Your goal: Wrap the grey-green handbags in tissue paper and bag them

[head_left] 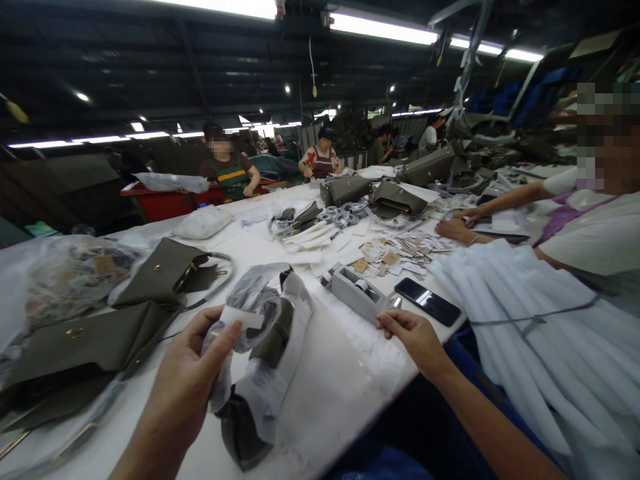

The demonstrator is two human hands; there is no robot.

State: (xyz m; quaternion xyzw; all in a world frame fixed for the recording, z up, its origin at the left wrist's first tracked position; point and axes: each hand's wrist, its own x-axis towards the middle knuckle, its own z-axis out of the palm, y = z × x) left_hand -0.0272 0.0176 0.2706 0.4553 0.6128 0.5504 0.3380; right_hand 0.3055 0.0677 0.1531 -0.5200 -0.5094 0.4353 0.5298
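Observation:
My left hand (200, 363) is closed, thumb on top, on a white paper tag (244, 317) laid against a coiled strap in clear wrap (267, 310). The strap belongs with an olive-green handbag (245, 430) partly covered in white tissue, standing on the table under that hand. My right hand (413, 337) has its thumb and forefinger pinched together at the near end of a grey tape dispenser (357, 293). Whatever lies between those fingertips is too small to make out. Just beyond that hand lies a black phone (427, 301).
More olive handbags (75, 340) lie at the left, beside a clear plastic bag of tags (75, 277). Loose paper tags (400, 252) are scattered past the dispenser. White foam sheets (520, 320) are bundled at the right, near a co-worker's hands (457, 230).

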